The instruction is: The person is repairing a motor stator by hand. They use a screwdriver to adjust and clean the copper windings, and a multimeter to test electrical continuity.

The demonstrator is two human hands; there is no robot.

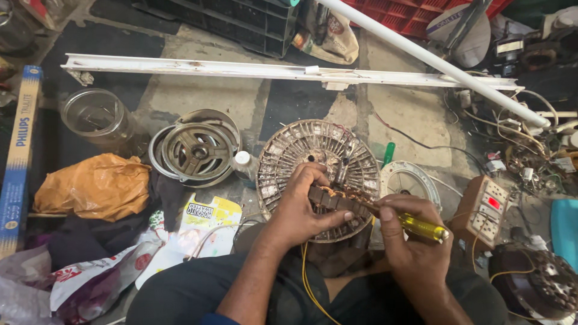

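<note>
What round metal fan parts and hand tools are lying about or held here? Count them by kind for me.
Slotted stator cores: 2 (one under the left hand at, one at lower right)
Round metal covers: 1
White ring plates: 1
Yellow-handled screwdrivers: 1, in the right hand
Total: 5

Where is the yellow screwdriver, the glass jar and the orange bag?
screwdriver (422, 227), head view, on its yellow handle.
glass jar (99, 118), head view, on its side wall.
orange bag (93, 185), head view, on its crumpled middle.
</note>
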